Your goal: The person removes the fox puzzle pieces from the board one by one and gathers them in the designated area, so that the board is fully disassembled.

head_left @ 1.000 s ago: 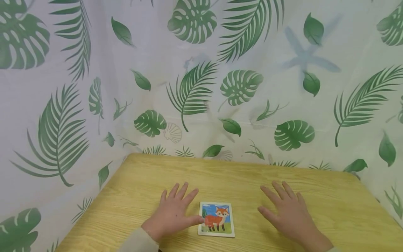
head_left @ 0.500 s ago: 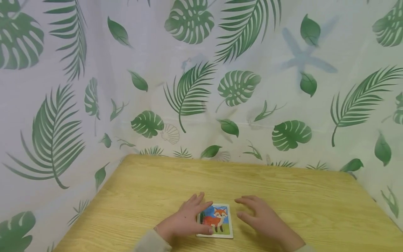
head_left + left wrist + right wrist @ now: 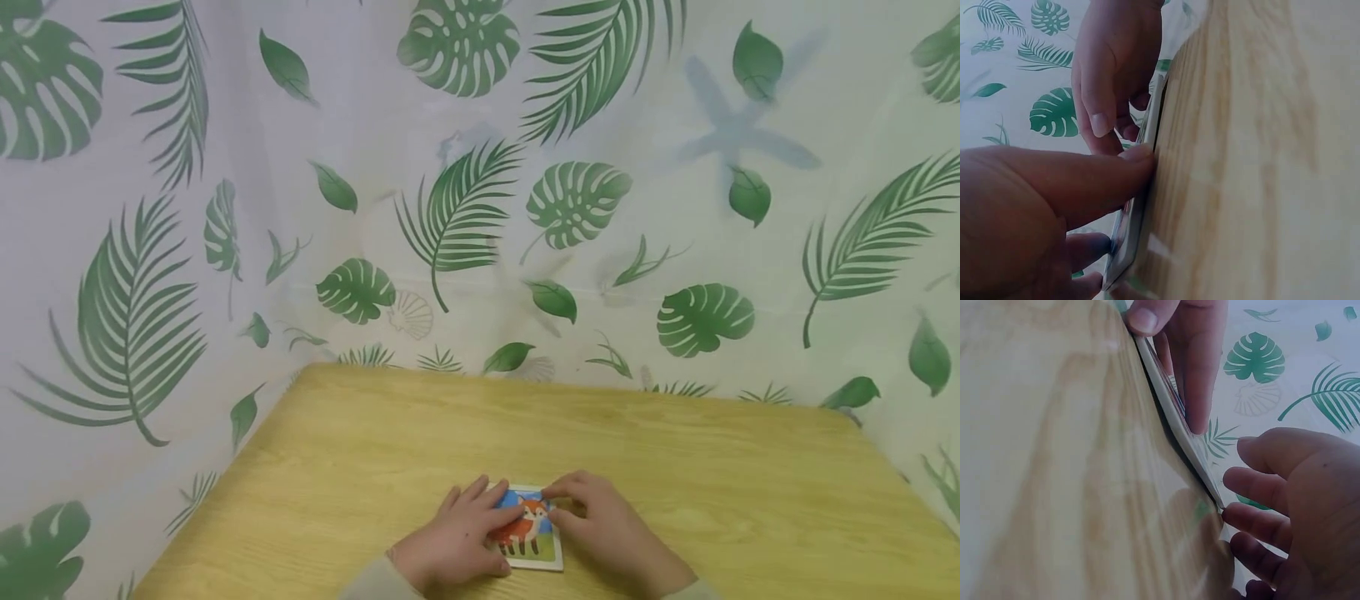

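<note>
A small square picture board (image 3: 542,552) with a white rim lies on the table, showing an orange fox on blue and green. My left hand (image 3: 459,540) rests over its left part, fingers extended and forefinger across the picture. In the left wrist view the left thumb (image 3: 1132,161) touches the near edge of the board (image 3: 1124,240). On the other side, my right hand (image 3: 611,533) has its fingertips at the board's right edge, near the far corner. The right wrist view shows the right hand's fingers (image 3: 1257,519) loosely bent beside the board's corner, thumb apart from them.
The yellow wood-grain table (image 3: 375,442) stretches to the back and both sides. A white curtain (image 3: 480,333) printed with green leaves hangs behind it and along the left.
Both hands have come inward from either side of the board. The left now covers its left part; the right has moved left to its right edge. The board has barely shifted.
</note>
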A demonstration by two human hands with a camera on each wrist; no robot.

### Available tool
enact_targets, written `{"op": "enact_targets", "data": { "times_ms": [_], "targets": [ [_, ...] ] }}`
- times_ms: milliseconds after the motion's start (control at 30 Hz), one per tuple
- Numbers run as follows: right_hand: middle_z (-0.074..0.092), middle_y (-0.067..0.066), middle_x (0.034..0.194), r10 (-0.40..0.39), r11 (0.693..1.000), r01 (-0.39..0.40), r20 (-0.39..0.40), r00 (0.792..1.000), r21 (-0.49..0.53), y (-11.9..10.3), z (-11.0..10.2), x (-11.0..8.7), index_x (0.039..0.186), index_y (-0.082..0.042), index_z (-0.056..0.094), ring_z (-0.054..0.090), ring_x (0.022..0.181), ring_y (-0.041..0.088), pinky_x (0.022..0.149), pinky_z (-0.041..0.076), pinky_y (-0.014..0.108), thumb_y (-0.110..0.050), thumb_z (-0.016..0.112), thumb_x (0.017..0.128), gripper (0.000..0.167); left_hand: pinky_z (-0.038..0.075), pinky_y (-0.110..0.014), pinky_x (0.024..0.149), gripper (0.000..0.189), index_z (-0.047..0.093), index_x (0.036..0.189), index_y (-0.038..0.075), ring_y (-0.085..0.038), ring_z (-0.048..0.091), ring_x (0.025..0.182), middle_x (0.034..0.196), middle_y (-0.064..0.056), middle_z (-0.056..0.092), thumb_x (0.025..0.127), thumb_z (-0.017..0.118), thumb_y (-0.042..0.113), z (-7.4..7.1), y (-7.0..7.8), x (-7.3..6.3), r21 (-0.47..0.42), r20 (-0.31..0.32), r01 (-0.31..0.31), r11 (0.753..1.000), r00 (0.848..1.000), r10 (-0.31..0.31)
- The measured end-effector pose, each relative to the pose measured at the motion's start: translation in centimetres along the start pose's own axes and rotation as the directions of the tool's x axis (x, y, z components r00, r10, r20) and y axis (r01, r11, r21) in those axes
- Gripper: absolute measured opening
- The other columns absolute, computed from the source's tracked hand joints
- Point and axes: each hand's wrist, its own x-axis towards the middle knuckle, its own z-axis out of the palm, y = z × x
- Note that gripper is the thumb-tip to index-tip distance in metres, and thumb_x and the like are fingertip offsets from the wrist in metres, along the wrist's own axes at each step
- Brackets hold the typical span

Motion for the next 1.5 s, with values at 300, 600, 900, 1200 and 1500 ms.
{"op": "enact_targets", "data": {
  "times_ms": [300, 600, 900, 1200, 1500],
  "targets": [
    [0.058, -0.01, 0.118, -0.046, 0.998, 0.048, 0.049, 0.998, -0.041, 1.3, 0.4, -0.3, 0.115, -0.026, 0.075, 0.055, 0.116, 0.024, 0.099, 0.044, 0.058, -0.036, 0.07, 0.096, 0.022, 0.01, -0.063, 0.118, 0.075, 0.044, 0.155, 0.035, -0.031, 0.01, 0.154, 0.167, 0.002, 0.022, 0.088, 0.077, 0.041, 0.4, 0.2, -0.6, -0.025, 0.052, 0.026, 0.999, 0.998, -0.024],
    [0.055, -0.011, 0.11, -0.011, 0.991, 0.018, 0.053, 0.999, -0.133, -0.3, -0.2, 0.4, 0.104, -0.025, 0.077, 0.056, 0.102, 0.016, 0.092, 0.049, 0.05, -0.033, 0.075, 0.092, 0.015, 0.01, -0.063, 0.118, 0.075, 0.043, 0.155, 0.033, -0.032, 0.01, 0.154, 0.167, 0.0, 0.022, 0.089, 0.076, 0.041, 0.0, 0.6, -0.7, -0.036, 0.031, 0.016, 0.999, 0.999, -0.015],
    [0.054, -0.006, 0.102, 0.079, 0.985, -0.074, 0.026, 0.997, -0.155, -2.1, 1.0, 1.2, 0.094, -0.023, 0.073, 0.057, 0.094, 0.015, 0.09, 0.051, 0.049, -0.029, 0.081, 0.087, 0.013, 0.016, -0.065, 0.116, 0.075, 0.046, 0.154, 0.032, -0.034, 0.016, 0.153, 0.165, -0.003, 0.026, 0.087, 0.077, 0.042, -0.2, 0.4, -0.7, 0.048, 0.014, 0.017, 0.999, 1.0, -0.018],
    [0.054, -0.002, 0.099, 0.127, 0.978, -0.124, 0.007, 0.992, -0.168, -2.1, 1.2, 1.5, 0.101, -0.017, 0.071, 0.055, 0.089, 0.015, 0.091, 0.051, 0.049, -0.026, 0.08, 0.088, 0.018, 0.017, -0.067, 0.115, 0.074, 0.045, 0.155, 0.033, -0.034, 0.016, 0.153, 0.166, -0.003, 0.025, 0.088, 0.076, 0.045, -0.1, 0.3, -0.3, 0.066, 0.017, 0.014, 0.998, 1.0, -0.015],
    [0.054, -0.001, 0.097, 0.125, 0.978, -0.122, 0.006, 0.992, -0.167, -2.3, 1.0, 1.4, 0.104, -0.012, 0.07, 0.055, 0.088, 0.014, 0.09, 0.051, 0.048, -0.024, 0.08, 0.088, 0.022, 0.018, -0.067, 0.114, 0.074, 0.045, 0.155, 0.031, -0.034, 0.016, 0.152, 0.166, -0.004, 0.026, 0.088, 0.076, 0.043, 0.0, 0.3, -0.1, 0.065, 0.017, -0.002, 0.998, 1.0, 0.001]
  ]
}}
